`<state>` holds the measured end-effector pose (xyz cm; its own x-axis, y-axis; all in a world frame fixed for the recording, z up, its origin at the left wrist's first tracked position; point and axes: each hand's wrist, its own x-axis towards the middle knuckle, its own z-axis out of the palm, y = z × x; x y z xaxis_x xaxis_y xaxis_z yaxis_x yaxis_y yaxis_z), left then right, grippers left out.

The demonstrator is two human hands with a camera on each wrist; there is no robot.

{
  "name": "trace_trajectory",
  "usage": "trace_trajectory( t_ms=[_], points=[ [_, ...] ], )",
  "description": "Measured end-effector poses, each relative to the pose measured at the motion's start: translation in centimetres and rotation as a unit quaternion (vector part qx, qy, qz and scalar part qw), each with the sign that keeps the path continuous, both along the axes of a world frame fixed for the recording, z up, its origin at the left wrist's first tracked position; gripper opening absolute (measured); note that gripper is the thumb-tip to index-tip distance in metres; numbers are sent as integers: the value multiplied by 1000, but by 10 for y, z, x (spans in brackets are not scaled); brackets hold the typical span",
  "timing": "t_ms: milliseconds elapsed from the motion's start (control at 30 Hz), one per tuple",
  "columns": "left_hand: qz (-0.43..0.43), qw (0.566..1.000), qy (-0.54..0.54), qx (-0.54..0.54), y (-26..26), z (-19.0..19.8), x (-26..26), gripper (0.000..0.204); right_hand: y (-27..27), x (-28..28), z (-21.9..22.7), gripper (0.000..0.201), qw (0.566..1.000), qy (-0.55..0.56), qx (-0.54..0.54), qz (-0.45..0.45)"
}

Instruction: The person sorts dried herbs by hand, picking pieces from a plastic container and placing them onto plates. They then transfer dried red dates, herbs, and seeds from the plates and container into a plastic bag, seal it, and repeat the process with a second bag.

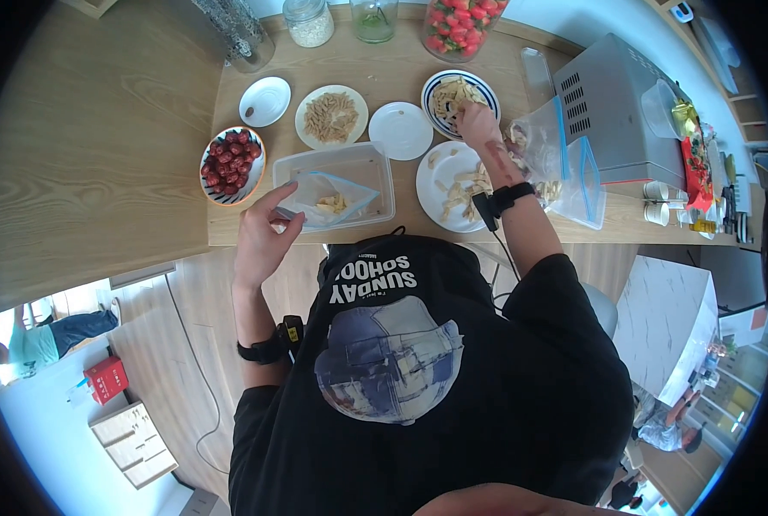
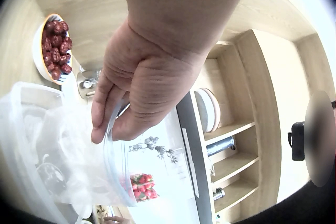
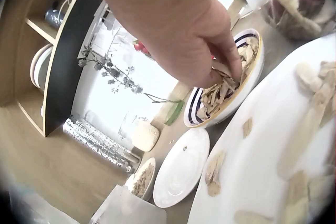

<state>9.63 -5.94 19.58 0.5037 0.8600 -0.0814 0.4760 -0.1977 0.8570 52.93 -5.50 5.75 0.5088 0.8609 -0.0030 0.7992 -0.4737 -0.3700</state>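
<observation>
Only writing I can properly read is SUNDAY SCHOOL, in white letters on the person's black short-sleeved T-shirt (image 1: 521,387), upside down from the head camera. There's smaller print around it, too tiny to make out, and a patchwork blue-and-white cap graphic right beside it.

So, the clear plastic zip bag with a blue seal strip (image 1: 356,188): it's tilted inside a translucent rectangular plastic tub (image 1: 388,163), mouth gaping, looking thin and a bit crinkly, with a few pale yellowish slices (image 1: 332,205) in it. The left hand (image 1: 266,230) pinches its edge between thumb and fingers.

The right hand (image 1: 480,127) is down in a white bowl with dark blue stripes (image 3: 253,71), thumb and fingers closed on some thin beige dried slices (image 3: 218,97). They look papery and kinda curled. More pale strips lie on the round white plate (image 1: 428,181) just beside that bowl.
</observation>
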Motion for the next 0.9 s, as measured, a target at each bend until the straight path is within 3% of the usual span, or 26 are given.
trace_trajectory(
  t_ms=[200,267,400,500,567,633,700,767,900],
  points=[
    [-10,1000,-7,-1,0,1,0,49,-2,11,1,20,999,-9,36,27],
    [-3,1000,-20,-4,0,-2,0,49,-3,14,6,17,992,32,108,51],
    [-6,1000,-9,2,1,-1,1,49,-8,11,18,17,985,79,145,55],
    [2,1000,-18,0,1,-1,2,49,-11,-4,44,20,971,176,156,51],
    [2,1000,-7,0,1,0,3,50,-14,-26,71,24,927,262,212,167],
    [3,1000,-10,-3,1,-2,3,50,-19,-61,107,27,885,355,196,230],
    [0,1000,-14,-4,3,-2,4,50,-31,-106,151,27,832,372,245,331],
    [-3,1000,-15,-7,4,-2,5,51,-39,-136,173,25,809,321,225,439],
    [-2,1000,-13,-19,5,0,7,53,-36,-182,153,20,800,256,182,511]
  ],
)
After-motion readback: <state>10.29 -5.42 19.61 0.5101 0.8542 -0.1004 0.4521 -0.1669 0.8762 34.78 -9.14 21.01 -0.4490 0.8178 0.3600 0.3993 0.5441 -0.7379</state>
